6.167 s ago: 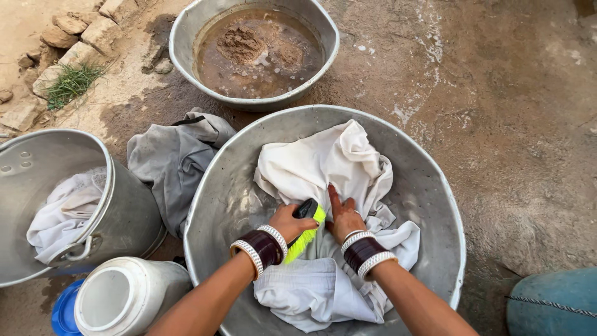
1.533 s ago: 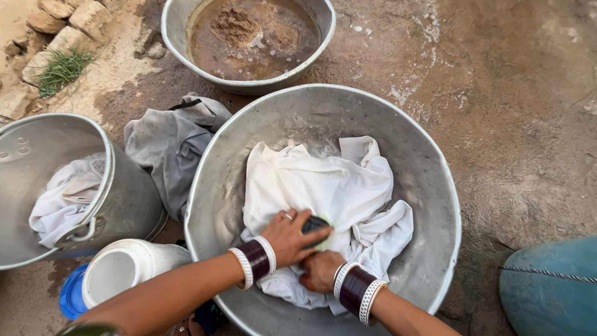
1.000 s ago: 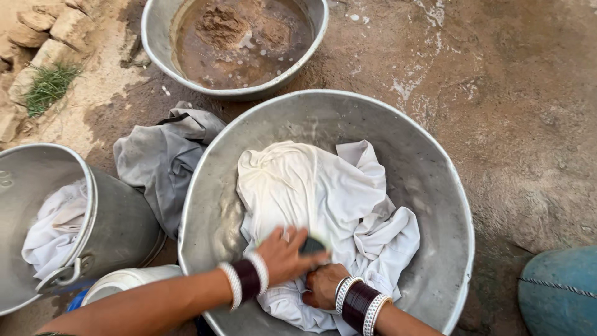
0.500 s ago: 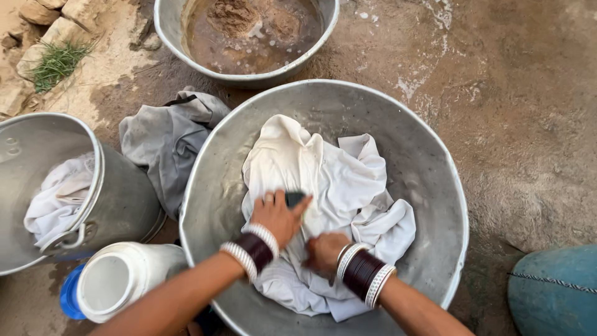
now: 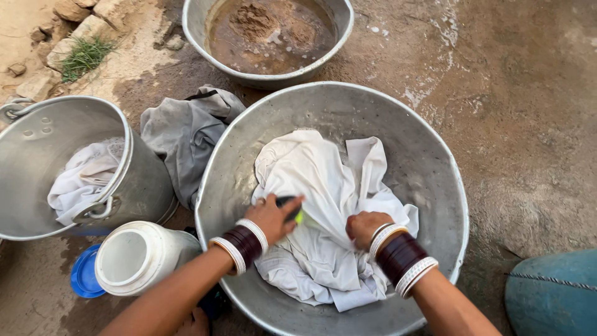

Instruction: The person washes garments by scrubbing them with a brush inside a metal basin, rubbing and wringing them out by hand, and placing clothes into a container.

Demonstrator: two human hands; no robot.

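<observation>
Laundry scrub in a metal basin

Left hand point(image 5: 268, 216) wrapped around scrub brush point(image 5: 292, 208): dark back, bright yellow-green bristles peeking out at 3 o'clock of the knuckles. Pressed down on white garment point(image 5: 323, 186). Right hand point(image 5: 365, 228) closed in a fist on a fold of the same cloth, just beside the brush, at 3 o'clock of it. Dark and white bangles on both wrists.

Garment bunched and wet, lying in large metal basin point(image 5: 429, 168), spread from centre toward 6 o'clock, with one loose flap up at 1 o'clock. Basin set on bare, damp earth floor point(image 5: 528, 93).

Surroundings, read from the large basin:
- 12 o'clock: smaller metal bowl point(image 5: 199, 25) of muddy brown water with a clump of soaked brown stuff in it, nearly touching the rim.
- 10 o'clock: crumpled grey cloth point(image 5: 183, 134) on the ground, wedged against the basin wall.
- 9 o'clock: metal bucket point(image 5: 140, 186), tilted, holding white cloth point(image 5: 84, 180).
- 8 o'clock: white plastic jar point(image 5: 134, 258), open mouth up, with blue lid point(image 5: 81, 280) lying on the ground at its 9 o'clock side.
- 4 o'clock: part of blue rounded container point(image 5: 553, 298), cut off by the frame edge.
- Far 10 o'clock corner: rough stones point(image 5: 68, 12) and tuft of grass point(image 5: 84, 55).
</observation>
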